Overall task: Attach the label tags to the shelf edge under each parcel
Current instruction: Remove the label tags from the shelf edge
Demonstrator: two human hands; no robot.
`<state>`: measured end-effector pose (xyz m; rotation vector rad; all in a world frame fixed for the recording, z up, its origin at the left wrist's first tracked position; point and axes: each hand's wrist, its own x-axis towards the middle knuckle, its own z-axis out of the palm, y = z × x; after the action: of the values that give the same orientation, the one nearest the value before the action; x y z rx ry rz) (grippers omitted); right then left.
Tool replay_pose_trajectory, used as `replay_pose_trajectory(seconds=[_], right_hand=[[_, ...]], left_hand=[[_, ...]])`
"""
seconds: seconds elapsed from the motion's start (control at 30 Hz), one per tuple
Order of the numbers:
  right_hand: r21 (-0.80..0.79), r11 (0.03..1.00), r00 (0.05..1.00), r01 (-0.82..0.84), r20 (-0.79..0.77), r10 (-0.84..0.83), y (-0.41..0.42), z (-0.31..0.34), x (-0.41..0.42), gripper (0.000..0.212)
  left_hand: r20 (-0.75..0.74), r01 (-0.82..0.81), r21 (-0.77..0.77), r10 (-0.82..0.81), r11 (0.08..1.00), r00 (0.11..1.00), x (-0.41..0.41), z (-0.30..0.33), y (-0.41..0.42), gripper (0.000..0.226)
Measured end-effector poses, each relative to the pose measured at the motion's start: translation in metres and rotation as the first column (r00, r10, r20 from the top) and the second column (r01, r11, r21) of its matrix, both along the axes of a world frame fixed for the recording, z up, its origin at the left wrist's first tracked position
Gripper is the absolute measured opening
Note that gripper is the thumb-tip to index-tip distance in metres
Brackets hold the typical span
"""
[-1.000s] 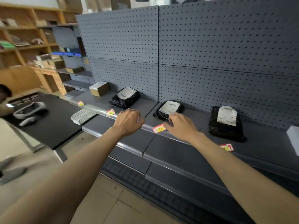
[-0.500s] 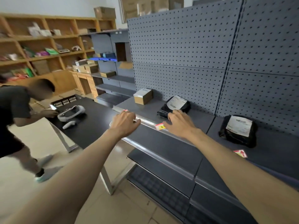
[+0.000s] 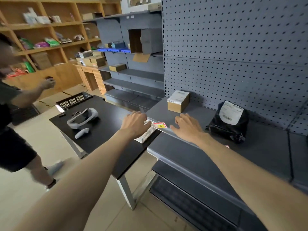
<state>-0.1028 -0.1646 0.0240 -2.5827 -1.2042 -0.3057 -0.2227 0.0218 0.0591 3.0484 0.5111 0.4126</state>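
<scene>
Left hand (image 3: 134, 122) curled at shelf edge (image 3: 175, 132), grip unclear; right hand (image 3: 187, 126) spread flat, holding nothing. Red label tag (image 3: 159, 125) between them, below cardboard parcel (image 3: 178, 101).

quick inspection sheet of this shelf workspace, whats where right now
surface: grey shelf with a metal front edge, pegboard behind.
job's things: cardboard box and black parcel on the shelf; red label tag on the edge below the box.
clutter: white basket, headset and controller on the black table.
hands: left hand at the shelf edge left of the tag; right hand spread flat to its right; neither holds anything.
cables: nothing seen.
surroundings: another person at left; wooden shelving behind.
</scene>
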Motion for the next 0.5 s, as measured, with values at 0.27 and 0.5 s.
replay_pose_trajectory(seconds=[0.27,0.5], right_hand=[[-0.051,0.991,0.991,0.127,-0.021,-0.129,0.084,-0.032,0.029,0.032],[-0.075,0.96,0.961,0.27,-0.038,-0.273,0.12,-0.057,0.04,0.023]], left_hand=[[-0.073,0.211,-0.053,-0.215,0.976,0.974,0.076,-0.04,0.087,0.025],[-0.134,0.441,-0.056,-0.444,0.896,0.886,0.132,-0.085,0.112,0.025]])
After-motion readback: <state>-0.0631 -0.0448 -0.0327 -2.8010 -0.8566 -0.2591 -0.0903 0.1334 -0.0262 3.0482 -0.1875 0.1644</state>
